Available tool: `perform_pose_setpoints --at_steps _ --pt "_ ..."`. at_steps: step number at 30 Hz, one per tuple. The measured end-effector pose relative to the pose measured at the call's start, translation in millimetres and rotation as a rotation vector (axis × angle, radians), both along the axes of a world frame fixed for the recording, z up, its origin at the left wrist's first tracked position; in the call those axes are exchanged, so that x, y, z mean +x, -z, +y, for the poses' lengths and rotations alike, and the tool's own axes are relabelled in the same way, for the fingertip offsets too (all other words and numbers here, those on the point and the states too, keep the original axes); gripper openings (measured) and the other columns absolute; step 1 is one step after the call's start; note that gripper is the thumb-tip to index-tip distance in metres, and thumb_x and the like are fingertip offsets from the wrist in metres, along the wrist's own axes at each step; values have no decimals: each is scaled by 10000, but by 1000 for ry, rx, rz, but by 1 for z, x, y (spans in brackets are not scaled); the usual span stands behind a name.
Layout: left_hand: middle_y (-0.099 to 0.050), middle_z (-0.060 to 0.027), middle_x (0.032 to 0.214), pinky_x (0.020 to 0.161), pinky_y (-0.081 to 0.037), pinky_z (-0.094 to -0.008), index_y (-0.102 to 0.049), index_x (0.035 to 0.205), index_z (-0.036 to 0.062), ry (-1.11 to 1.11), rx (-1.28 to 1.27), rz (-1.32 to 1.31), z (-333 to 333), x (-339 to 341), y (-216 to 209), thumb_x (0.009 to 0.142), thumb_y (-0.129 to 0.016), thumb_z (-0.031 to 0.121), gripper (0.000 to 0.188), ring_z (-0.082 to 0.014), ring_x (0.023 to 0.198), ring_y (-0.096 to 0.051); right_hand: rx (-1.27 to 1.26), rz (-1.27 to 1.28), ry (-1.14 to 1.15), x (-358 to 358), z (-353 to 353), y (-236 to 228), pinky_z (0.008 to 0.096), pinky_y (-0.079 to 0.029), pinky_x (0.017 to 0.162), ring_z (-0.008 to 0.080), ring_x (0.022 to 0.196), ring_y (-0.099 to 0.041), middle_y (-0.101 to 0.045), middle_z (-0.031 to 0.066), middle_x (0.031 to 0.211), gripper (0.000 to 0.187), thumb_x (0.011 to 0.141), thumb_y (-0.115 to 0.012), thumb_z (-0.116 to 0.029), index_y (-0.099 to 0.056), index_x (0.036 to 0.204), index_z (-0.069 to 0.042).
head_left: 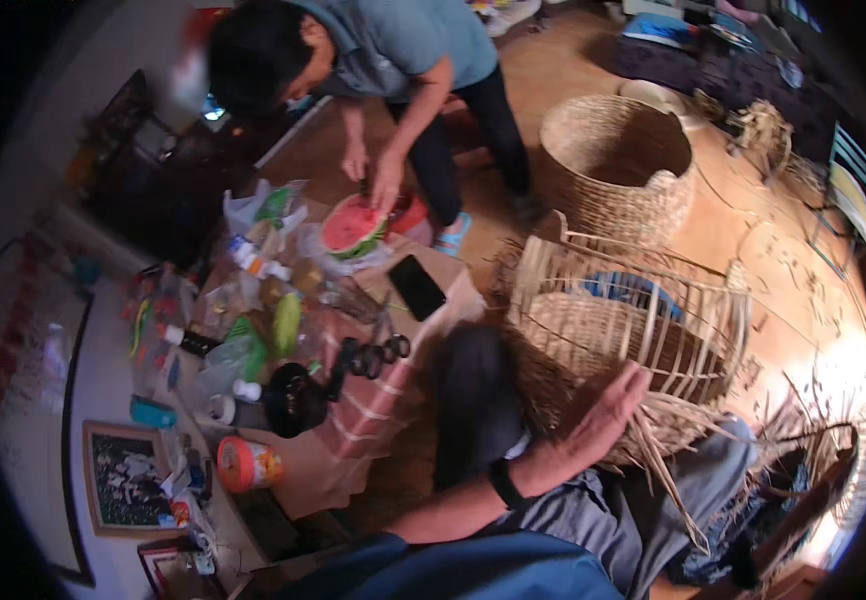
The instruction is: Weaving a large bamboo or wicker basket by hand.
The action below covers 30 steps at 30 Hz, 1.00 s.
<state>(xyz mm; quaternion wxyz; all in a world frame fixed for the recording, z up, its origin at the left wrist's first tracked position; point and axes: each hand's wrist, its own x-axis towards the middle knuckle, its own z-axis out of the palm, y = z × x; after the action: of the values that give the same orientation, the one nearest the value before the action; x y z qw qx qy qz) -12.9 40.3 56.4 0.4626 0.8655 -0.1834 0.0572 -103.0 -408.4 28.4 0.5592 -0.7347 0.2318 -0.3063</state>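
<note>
Find left hand (pixel 603 408) flat, fingers straight, against near side of half-woven basket (pixel 578 325), in lap. Cannot make out right hand. Judge step in hand as weaving; judge next move to call for gathering loose strands (pixel 665 478) below that side. Note on table (pixel 358 425): red tub (pixel 249 464) toward near end; scissors (pixel 391 349) and phone (pixel 417 287) by right edge; at far edge, watermelon (pixel 351 228) under co-worker's hands (pixel 387 185). Record beyond, on wooden floor (pixel 783 285), round basket (pixel 603 200) and, rightward, folding chair (pixel 843 195).

Crowded table (pixel 358 415) under a reddish, white-lined covering — cut watermelon (pixel 345 232), black phone (pixel 418 287), bottles (pixel 253 258), orange tub (pixel 241 464). Brown floor (pixel 543 65) — large woven basket (pixel 598 205), scattered plant fibres (pixel 765 135).
</note>
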Motion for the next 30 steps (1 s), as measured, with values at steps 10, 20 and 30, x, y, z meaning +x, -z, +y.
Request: perform_pose_setpoints --at_steps 10,20,30 --pt "-669 -192 977 732 -554 -431 -557 1205 13 -29 75 -85 -3 -1 11 973 -548 24 232 -368 897 -702 -695 168 -493 61 214 -37 346 -535 785 238 884 -676 -717 120 963 129 913 -677 25 -691 1037 -5" --pt "-531 -243 738 598 -461 -470 -498 1056 13 -24 -157 298 -16 10 38 1101 -375 248 269 -378 630 -540 -353 235 -707 80 287 -39 377 -540 727 271 801 -705 -712 170 888 151 892 -759 -136 -741 984 -19" --pt "-670 -237 865 688 -504 -547 -505 1143 78 -65 131 32 -6 11 10 904 -561 -64 284 -443 848 -689 -514 158 -667 85 290 -31 450 -536 675 380 773 -684 -687 172 870 180 871 -759 -189 -687 960 -50"
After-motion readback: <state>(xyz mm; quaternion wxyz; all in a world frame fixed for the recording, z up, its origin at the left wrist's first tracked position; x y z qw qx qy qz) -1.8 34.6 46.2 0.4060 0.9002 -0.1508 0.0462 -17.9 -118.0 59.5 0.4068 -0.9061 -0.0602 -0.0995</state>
